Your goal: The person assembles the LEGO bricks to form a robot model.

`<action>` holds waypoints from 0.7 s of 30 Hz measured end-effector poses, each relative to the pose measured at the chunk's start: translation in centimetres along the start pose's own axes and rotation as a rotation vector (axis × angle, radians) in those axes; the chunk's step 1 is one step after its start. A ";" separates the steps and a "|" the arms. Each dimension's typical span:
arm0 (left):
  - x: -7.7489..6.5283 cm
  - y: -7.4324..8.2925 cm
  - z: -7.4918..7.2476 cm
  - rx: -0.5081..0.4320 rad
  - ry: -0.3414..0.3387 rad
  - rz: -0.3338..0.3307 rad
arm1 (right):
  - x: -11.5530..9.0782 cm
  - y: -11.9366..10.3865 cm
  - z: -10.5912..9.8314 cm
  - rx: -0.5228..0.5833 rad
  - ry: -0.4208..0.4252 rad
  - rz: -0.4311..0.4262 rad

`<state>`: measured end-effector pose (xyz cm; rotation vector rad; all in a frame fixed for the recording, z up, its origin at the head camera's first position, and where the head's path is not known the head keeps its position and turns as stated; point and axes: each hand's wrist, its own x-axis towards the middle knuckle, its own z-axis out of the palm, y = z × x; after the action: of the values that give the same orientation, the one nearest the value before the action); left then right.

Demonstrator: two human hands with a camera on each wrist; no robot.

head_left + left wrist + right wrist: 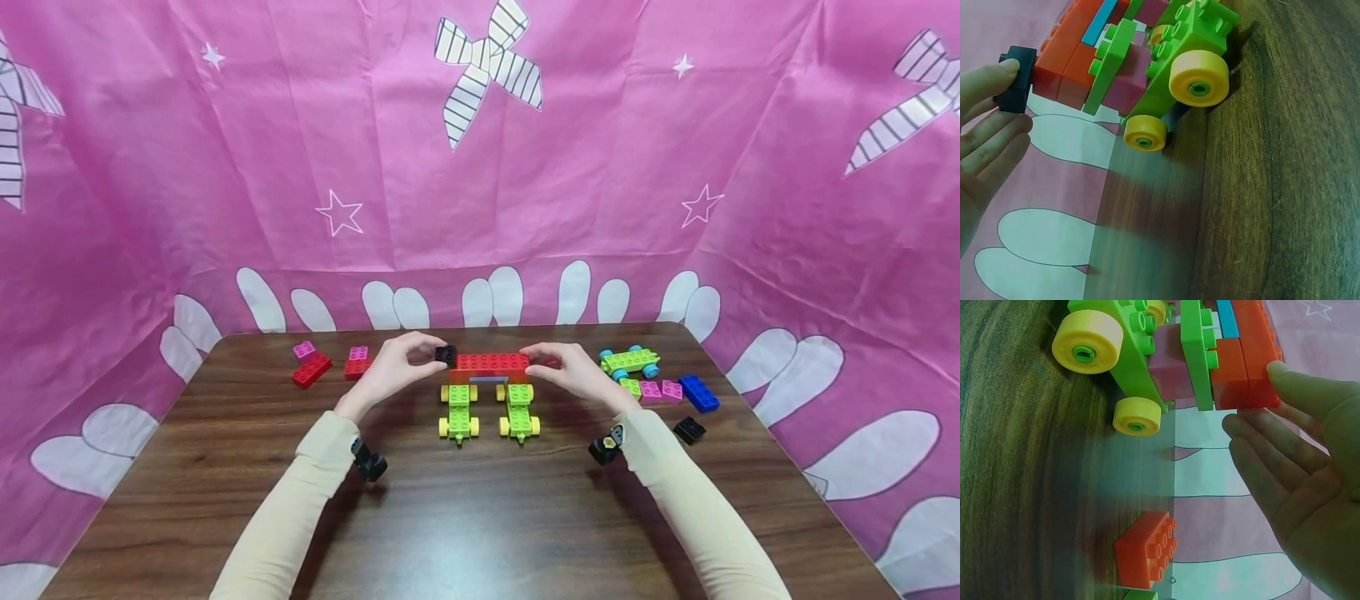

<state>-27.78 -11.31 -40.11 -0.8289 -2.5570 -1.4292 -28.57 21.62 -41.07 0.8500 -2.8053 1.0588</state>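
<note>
Two lime wheeled bases with yellow wheels, one on the left [459, 422] and one on the right [519, 422], stand side by side. A long red brick [491, 362] spans across the top of the bricks stacked on them. My left hand [401, 364] pinches a black brick [1019, 80] between thumb and fingers at the red brick's left end, on its studded side. Whether the black brick is fully seated I cannot tell. My right hand [1310, 450] holds the red brick's right end, thumb against it. A blue piece [1227, 319] shows beneath the red brick.
Red bricks [311, 370] and pink bricks [358, 353] lie at the back left of the table. On the right are a lime wheeled base [630, 362] with blue wheels, pink bricks [672, 391], a blue brick [699, 392] and a black brick [690, 430]. A pink curtain [480, 208] surrounds the table.
</note>
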 end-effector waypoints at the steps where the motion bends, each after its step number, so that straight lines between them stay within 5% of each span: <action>1: -0.1 0.5 0.0 -0.005 -0.005 0.000 | 0.0 0.0 0.0 -0.003 0.000 -0.004; 5: -0.5 2.4 -0.3 -0.018 -0.026 0.007 | 0.1 0.2 0.1 -0.010 0.002 -0.029; 21: -0.3 2.5 -0.1 -0.037 -0.045 0.054 | 0.2 0.1 -0.1 -0.010 0.007 -0.019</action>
<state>-26.31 -10.48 -38.20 -0.9391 -2.5269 -1.4623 -28.82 21.68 -41.04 0.8675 -2.7887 1.0419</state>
